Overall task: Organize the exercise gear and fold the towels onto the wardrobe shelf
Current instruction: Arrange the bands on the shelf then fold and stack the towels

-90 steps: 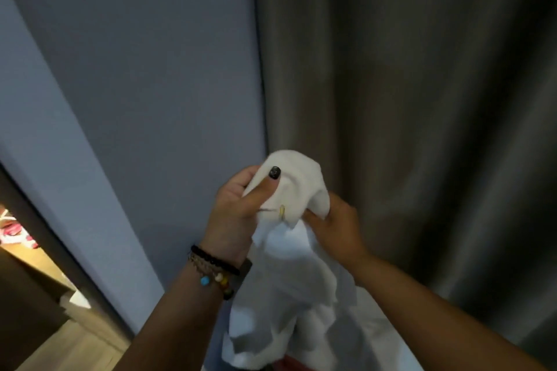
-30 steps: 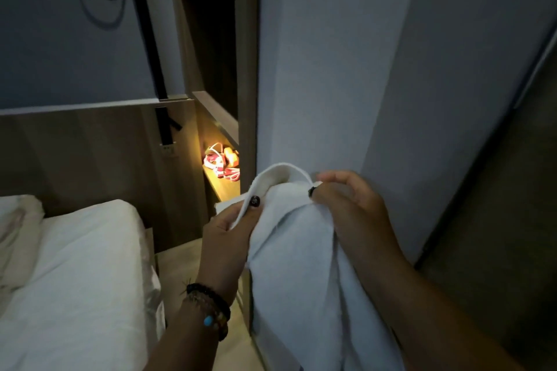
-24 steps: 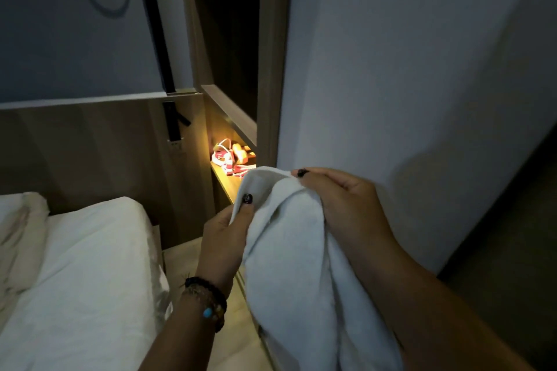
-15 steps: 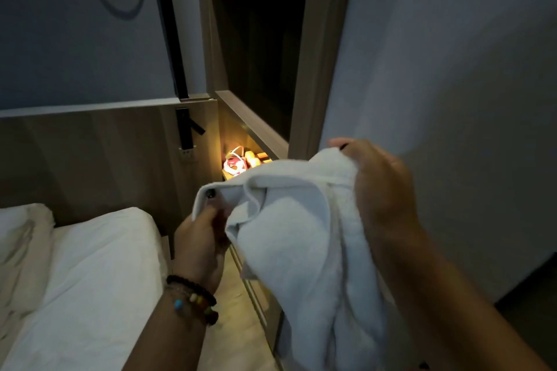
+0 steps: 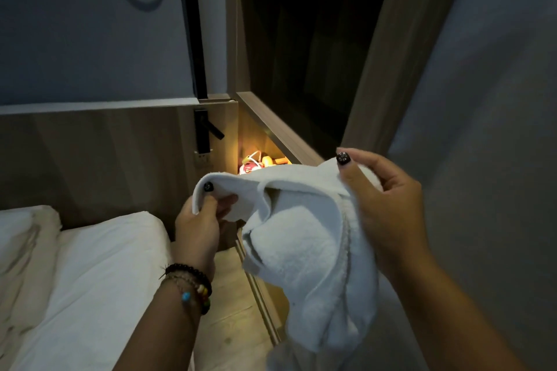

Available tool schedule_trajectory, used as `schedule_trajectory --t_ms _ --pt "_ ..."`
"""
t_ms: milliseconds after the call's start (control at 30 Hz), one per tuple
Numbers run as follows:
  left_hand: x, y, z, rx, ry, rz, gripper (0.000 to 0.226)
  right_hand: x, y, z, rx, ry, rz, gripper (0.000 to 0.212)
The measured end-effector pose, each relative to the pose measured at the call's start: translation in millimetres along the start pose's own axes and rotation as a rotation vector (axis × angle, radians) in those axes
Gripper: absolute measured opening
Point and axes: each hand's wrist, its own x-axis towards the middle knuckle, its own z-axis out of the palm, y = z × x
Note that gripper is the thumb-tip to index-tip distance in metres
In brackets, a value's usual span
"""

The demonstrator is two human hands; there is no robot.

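Here the white towel [image 5: 304, 247] is held up near the wardrobe shelf [image 5: 280, 129], pinched at its top edge by the left hand [image 5: 200, 229] and right hand [image 5: 382, 205]; soft, light and limp, it is best handled by its corners.

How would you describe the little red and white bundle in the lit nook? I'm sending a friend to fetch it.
Start at the white bed and follow its wooden headboard right to the wardrobe. Under its dark upper compartment a low shelf glows amber; the red and white bundle lies there, just above the white towel held by both hands. It is the only brightly coloured, warmly lit thing around.
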Motion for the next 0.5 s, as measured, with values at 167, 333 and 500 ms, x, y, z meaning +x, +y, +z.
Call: schedule_trajectory --t_ms 167,333,500 --pt "40.2 -5.0 20.0 0.008 0.014 -0.043 0.033 27.3 32.6 35.5 0.078 -0.093 0.101 0.018" --pt "97.2 7.4 22.5 -0.182 0.153 -0.122 0.028 64.0 67.2 63.3 0.044 -0.413 0.181 0.042" --pt "153.6 32.9 35.8 -0.317 0.233 -0.148 0.028 98.1 100.8 89.2 -0.06 -0.595 0.253 0.061"
